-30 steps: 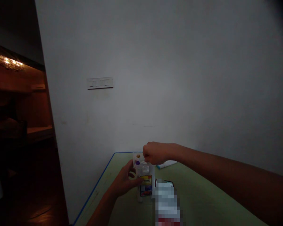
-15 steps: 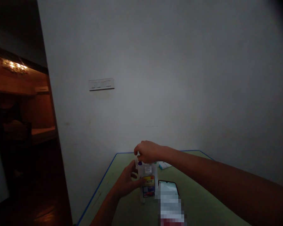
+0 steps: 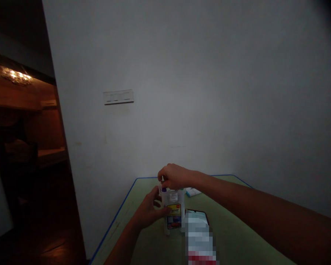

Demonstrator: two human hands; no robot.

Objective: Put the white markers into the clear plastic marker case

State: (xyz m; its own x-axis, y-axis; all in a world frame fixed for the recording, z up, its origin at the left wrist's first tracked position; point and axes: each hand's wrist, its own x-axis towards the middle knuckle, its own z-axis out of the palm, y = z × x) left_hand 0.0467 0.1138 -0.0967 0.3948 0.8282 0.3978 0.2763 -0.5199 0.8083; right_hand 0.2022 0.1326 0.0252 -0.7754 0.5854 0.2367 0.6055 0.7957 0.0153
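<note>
A translucent plastic box point(image 3: 173, 197) stands upright on the table, with a yellow and dark printed label point(image 3: 174, 217) on its front. My left hand point(image 3: 148, 211) grips the box from its left side, the thumb lying across the front by the label. Over the top of the box is my right hand point(image 3: 175, 176), its fingers curled into a pinch at the left rim. A small pale bit shows between those fingers, too small to name. Just below them a purple round tip point(image 3: 164, 190) shows inside the rim. My right hand hides most of the box's opening.
A phone point(image 3: 200, 215) with a lit screen, partly pixelated, lies right of the box. Behind it is a white and light-blue item point(image 3: 193, 191). The green table point(image 3: 226, 206) has a blue edge and meets a pale wall point(image 3: 209, 92) with a switch panel point(image 3: 118, 97).
The view has tilted slightly, so everything sits a little higher. Both hands keep nearly the same places on the box; my right fingers have shifted very little.
</note>
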